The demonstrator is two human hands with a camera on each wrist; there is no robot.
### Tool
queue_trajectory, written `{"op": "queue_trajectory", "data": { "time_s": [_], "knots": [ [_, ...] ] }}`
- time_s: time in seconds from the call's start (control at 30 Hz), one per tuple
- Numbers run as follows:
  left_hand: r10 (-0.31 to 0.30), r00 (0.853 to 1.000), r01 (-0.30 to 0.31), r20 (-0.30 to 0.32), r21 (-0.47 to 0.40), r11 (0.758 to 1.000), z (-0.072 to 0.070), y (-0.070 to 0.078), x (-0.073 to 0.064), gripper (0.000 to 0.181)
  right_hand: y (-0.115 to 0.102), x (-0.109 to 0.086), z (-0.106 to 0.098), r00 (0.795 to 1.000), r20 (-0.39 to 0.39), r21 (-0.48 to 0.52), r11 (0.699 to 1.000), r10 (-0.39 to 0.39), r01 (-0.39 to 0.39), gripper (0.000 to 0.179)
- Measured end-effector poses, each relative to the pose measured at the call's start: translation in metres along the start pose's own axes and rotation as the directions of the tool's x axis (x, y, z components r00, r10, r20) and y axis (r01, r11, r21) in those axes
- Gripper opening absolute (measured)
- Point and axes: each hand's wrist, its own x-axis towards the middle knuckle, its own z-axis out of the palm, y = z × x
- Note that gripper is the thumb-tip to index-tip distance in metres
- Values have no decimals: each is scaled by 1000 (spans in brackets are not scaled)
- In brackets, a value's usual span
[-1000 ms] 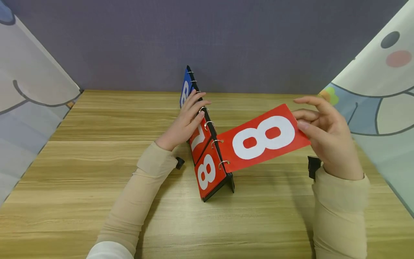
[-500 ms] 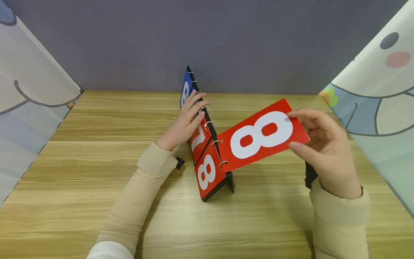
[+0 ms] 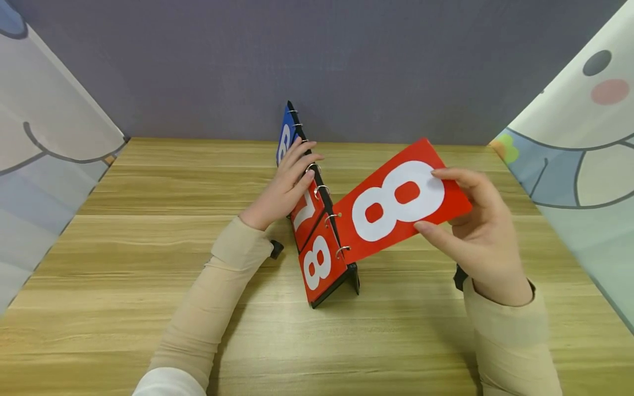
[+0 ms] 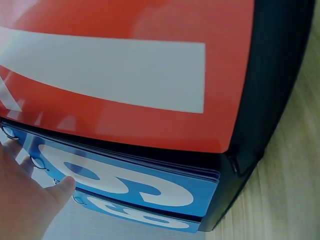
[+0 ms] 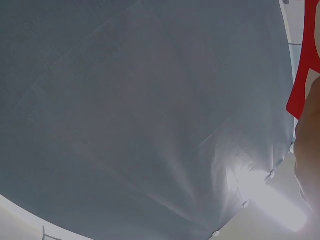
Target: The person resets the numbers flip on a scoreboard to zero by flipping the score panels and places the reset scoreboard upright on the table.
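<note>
A flip scoreboard with a black frame [image 3: 354,279] stands tilted on the table, its number cards hung on metal rings. My left hand [image 3: 279,190] rests over its top edge with fingers extended; the left wrist view has that hand [image 4: 25,200] beside the rings of the blue cards [image 4: 120,180]. With thumb and fingers at opposite edges, my right hand [image 3: 487,242] holds a raised red card [image 3: 398,201] bearing a white 8, still on its rings. Another red card [image 3: 317,264] with an 8 lies on the front face. Only a strip of red card [image 5: 298,95] enters the right wrist view.
The wooden table [image 3: 148,247] extends around the scoreboard. A dark grey wall panel [image 3: 317,66] rises behind it, and printed cartoon panels [image 3: 574,126] flank both sides. Small black pieces [image 3: 276,249] sit at both wrists.
My right hand has slid along the red card toward the scoreboard and turned, the thumb shifting to the lower edge. The card's outer end has lifted slightly. The left hand has stayed in place.
</note>
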Motion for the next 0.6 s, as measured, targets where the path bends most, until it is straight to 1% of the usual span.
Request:
{"op": "queue_trajectory", "data": {
  "time_s": [0.13, 0.23, 0.37, 0.43, 0.5, 0.6],
  "knots": [
    [8, 1000, -8, -9, -3, 1000, 1, 0, 0, 53, 3, 0, 5, 1000, -9, -14, 1000, -24, 24, 54],
    [11, 1000, -11, -11, -5, 1000, 1, 0, 1, 55, 6, -1, 11, 998, -16, -17, 998, -58, 58, 56],
    [10, 1000, -10, -14, -10, 1000, 1, 0, 1, 55, 12, -1, 22, 988, -40, -12, 989, -150, 150, 65],
    [9, 1000, -9, -14, -12, 1000, 1, 0, 1, 53, 15, -2, 28, 982, -56, -17, 983, -182, 181, 71],
    [10, 1000, -10, -15, -11, 1000, 1, 0, 1, 51, 17, -3, 34, 979, -68, -31, 981, -191, 190, 74],
    [8, 1000, -8, -12, -11, 1000, 1, 1, 1, 49, 20, -5, 41, 987, -54, -64, 986, -154, 151, 71]
  ]
}}
